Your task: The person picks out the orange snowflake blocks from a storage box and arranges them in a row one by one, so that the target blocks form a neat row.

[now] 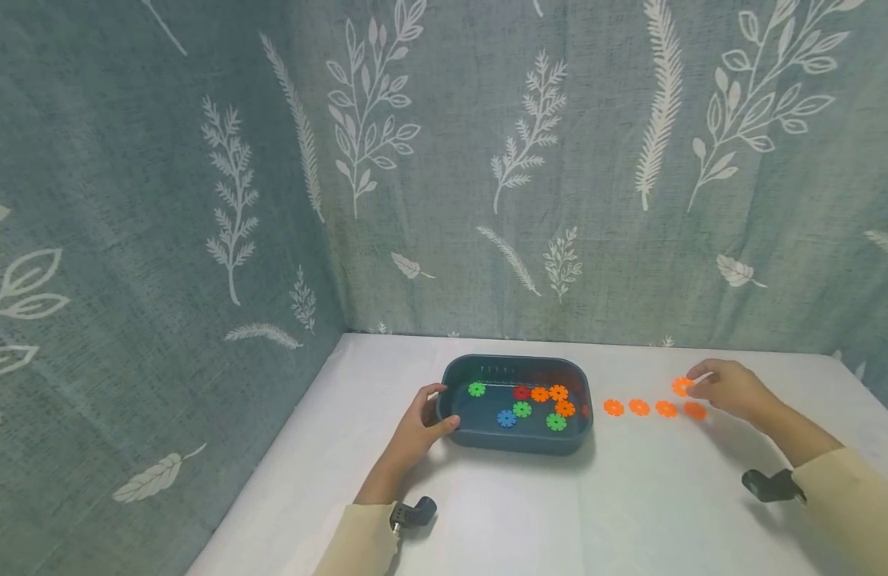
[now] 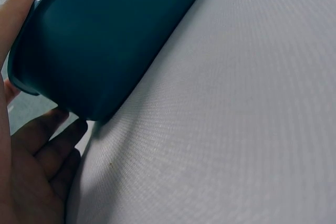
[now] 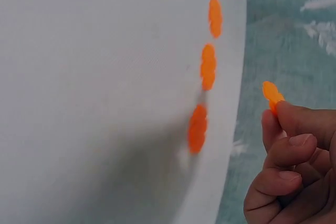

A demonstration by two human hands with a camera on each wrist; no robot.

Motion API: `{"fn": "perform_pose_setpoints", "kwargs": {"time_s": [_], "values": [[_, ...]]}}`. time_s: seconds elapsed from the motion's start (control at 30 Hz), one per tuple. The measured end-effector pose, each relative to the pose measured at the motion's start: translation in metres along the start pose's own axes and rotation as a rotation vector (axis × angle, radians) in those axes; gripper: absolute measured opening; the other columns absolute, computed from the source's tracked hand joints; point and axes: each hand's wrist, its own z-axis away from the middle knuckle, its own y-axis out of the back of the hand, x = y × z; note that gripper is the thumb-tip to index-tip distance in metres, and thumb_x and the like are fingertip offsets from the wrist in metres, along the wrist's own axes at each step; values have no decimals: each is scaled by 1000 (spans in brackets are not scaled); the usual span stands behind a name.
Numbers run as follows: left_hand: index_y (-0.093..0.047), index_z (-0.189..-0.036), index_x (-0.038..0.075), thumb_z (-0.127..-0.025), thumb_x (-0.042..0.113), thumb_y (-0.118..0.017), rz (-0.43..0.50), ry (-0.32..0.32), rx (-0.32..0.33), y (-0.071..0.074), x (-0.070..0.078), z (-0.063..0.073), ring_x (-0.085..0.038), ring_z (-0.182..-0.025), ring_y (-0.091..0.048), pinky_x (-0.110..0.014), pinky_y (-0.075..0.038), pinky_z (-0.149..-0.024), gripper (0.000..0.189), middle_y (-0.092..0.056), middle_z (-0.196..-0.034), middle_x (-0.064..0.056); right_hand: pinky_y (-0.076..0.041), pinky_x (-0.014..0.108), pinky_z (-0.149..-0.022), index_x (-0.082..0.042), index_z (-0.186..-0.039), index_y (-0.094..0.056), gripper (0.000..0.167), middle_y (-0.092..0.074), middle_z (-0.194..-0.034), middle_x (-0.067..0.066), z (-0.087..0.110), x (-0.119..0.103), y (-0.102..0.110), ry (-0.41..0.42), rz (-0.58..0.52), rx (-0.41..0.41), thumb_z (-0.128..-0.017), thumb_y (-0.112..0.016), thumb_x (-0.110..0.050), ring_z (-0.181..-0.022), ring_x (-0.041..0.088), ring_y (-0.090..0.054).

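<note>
Orange disc (image 1: pixel 680 386) pinched in right hand (image 1: pixel 732 390)

Thumb and finger closed on it, held above table (image 1: pixel 653 496) at right end of row of four orange discs (image 1: pixel 639 407); left hand (image 1: pixel 417 424) partly open, gripping left end of teal bin (image 1: pixel 516 442), mixed-colour discs (image 1: pixel 522 410) inside

The tray (image 1: pixel 516 442) stands on the desk (image 1: pixel 516 512). Inside it, most of the loose discs (image 1: pixel 522 410) lie in the right half, one apart towards the back left. To the tray's right, four discs (image 1: pixel 639 407) lie in a row running left to right. The left hand (image 1: pixel 418 424) is at the tray's left end. Near the row's right end, the right hand (image 1: pixel 728 390) holds another disc (image 1: pixel 679 386) above the desk. Behind and left of the desk hangs a cloth (image 1: pixel 451 176)
</note>
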Motion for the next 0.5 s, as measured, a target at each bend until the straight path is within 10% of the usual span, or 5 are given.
{"fn": "perform_pose_setpoints", "kwargs": {"time_s": [0.5], "values": [[-43,-141,24,-86,35,-75,-12,14,38,-2,-22,-2,-36,-135,-40,-54,-30,-109,65,-41,-148,-21,-53,38,-65,13,-119,-52,42,-62,-102,28,7,41,-2,-103,-1,17,-89,-64,-14,-82,27,-61]]}}
